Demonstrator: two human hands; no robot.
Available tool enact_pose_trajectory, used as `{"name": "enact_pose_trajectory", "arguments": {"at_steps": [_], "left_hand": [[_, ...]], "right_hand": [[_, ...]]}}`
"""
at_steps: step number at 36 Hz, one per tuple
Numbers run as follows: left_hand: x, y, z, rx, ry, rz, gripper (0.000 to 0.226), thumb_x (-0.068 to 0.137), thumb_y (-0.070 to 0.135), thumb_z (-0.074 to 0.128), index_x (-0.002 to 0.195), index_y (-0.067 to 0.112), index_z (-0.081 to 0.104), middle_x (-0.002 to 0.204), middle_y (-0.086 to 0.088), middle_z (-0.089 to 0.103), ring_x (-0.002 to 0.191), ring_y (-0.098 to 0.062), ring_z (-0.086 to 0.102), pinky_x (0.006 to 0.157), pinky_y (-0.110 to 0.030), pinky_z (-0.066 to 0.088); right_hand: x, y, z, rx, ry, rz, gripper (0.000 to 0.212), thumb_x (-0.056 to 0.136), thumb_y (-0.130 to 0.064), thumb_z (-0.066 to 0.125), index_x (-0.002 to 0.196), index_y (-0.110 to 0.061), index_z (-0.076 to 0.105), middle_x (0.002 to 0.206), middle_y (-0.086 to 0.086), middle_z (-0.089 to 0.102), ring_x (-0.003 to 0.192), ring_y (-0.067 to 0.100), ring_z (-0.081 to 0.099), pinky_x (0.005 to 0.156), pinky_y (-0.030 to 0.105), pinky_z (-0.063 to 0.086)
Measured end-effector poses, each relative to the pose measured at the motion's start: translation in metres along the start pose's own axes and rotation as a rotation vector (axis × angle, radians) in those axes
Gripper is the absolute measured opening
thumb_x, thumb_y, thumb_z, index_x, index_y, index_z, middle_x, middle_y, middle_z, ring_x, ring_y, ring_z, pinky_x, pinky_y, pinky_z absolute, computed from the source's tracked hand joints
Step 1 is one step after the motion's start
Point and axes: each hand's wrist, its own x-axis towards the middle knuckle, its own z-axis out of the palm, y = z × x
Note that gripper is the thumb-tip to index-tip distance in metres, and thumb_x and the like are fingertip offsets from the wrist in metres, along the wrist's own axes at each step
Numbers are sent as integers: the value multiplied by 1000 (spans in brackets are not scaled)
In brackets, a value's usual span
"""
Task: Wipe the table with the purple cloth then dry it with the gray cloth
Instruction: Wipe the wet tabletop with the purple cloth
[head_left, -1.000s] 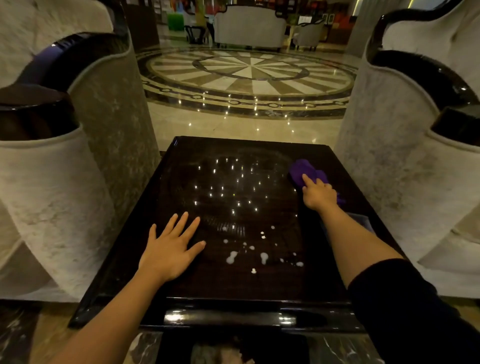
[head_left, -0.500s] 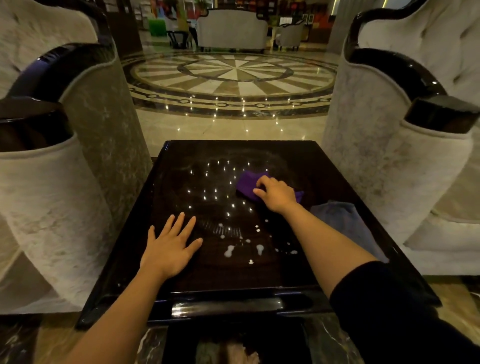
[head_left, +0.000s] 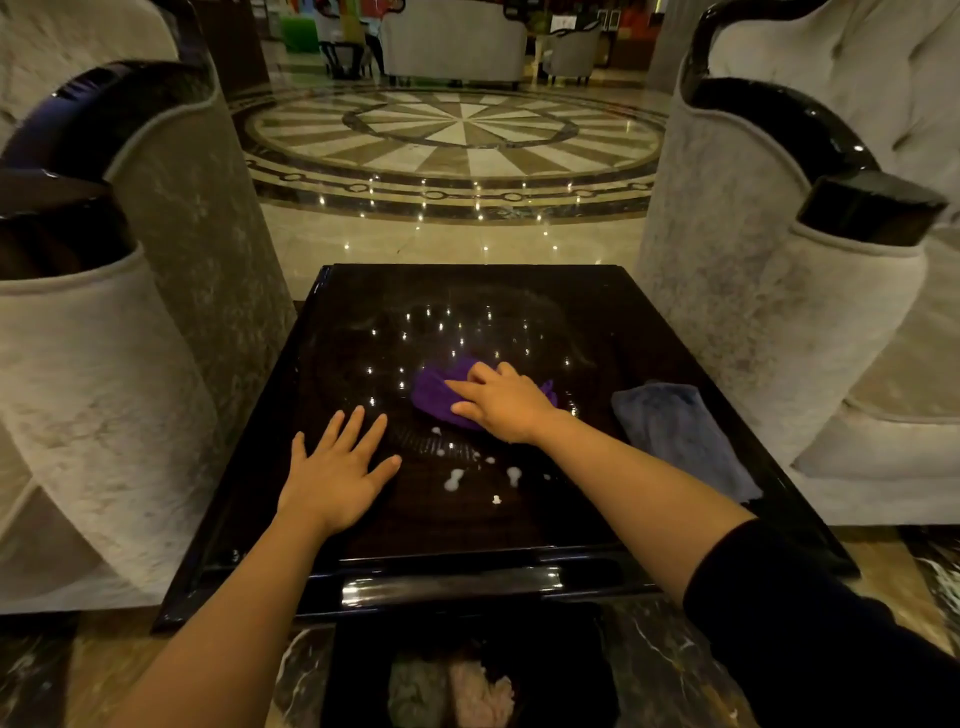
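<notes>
A glossy black square table (head_left: 363, 306) fills the middle of the view. My right hand (head_left: 501, 402) presses flat on the purple cloth (head_left: 434, 395) near the table's centre, fingers pointing left. My left hand (head_left: 335, 470) lies flat on the table's near left part, fingers spread, holding nothing. The gray cloth (head_left: 680, 434) lies crumpled by the right edge, apart from both hands. Several white droplets (head_left: 454, 480) sit on the surface just in front of the purple cloth, between my two arms.
Pale upholstered armchairs with black glossy arms stand close on the left (head_left: 104, 322) and right (head_left: 769, 291) of the table. Beyond lies a polished marble floor with a round inlay (head_left: 457, 140). A dark lower shelf (head_left: 467, 675) holds pale rags below the near edge.
My right hand has slid the purple cloth from the far right of the table leftward and nearer, to the centre. My left hand has stayed flat in place.
</notes>
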Motion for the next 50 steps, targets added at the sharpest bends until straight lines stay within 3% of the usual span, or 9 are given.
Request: {"name": "enact_pose_trajectory", "arguments": {"at_steps": [10,16,24,29,32,36,40,44,50], "left_hand": [[-2,2,0,26,0,-17,62,90,57,20,144,33,-2,157,2,-7,143,-16,-11,115,-50,-6],[-3,2,1,40,2,-12,62,91,56,18,144,31,-4,157,1,-8,143,-17,-11,115,-50,-5],[-3,1,1,17,7,6,62,91,55,19,144,30,-2,157,1,-8,143,-17,-12,115,-51,-6],[-2,1,2,8,12,6,62,91,56,19,144,31,-1,157,1,-8,143,-17,-11,115,-51,-6],[-2,0,2,10,8,10,62,91,56,18,144,31,-2,157,1,-8,143,-18,-12,114,-51,-7],[-3,0,1,5,3,12,62,91,56,18,144,31,-2,157,1,-9,143,-18,-12,114,-51,-7],[-3,1,-1,19,-7,15,62,91,56,18,144,30,-3,157,0,-10,143,-18,-12,114,-51,-7],[-4,3,-1,21,2,8,62,91,55,17,144,30,-3,157,0,-9,143,-18,-12,115,-51,-6],[-4,2,-2,16,2,18,62,91,56,17,144,31,-3,157,1,-9,143,-18,-12,115,-51,-6]], "right_hand": [[-52,-31,3,-19,-11,-189,53,93,-44,36,140,-22,28,132,7,42,107,29,43,92,40,43],[-85,-47,5,-60,19,-290,53,94,-41,37,140,-18,29,127,9,46,103,29,47,84,33,39],[-133,-71,7,-90,74,-348,51,93,-39,40,137,-13,34,119,11,52,99,30,51,70,37,45],[-163,-86,16,-202,237,-420,44,71,-48,69,105,-21,67,78,-7,68,63,9,62,46,18,47],[-177,-93,20,-155,245,-428,37,71,-44,71,100,-22,68,76,-9,67,62,6,62,48,17,48],[-182,-91,4,72,315,-365,28,73,-22,71,97,-6,68,75,9,68,62,23,66,47,23,52],[-177,-81,-31,170,398,-207,32,83,-24,56,105,-2,65,86,16,68,76,28,67,61,30,55],[-164,-55,-57,249,511,-70,32,89,-21,54,117,-6,59,100,16,62,94,29,61,80,38,48],[-134,-4,-83,142,597,65,34,91,-26,50,120,-10,56,104,15,58,98,30,57,78,37,45]]}}
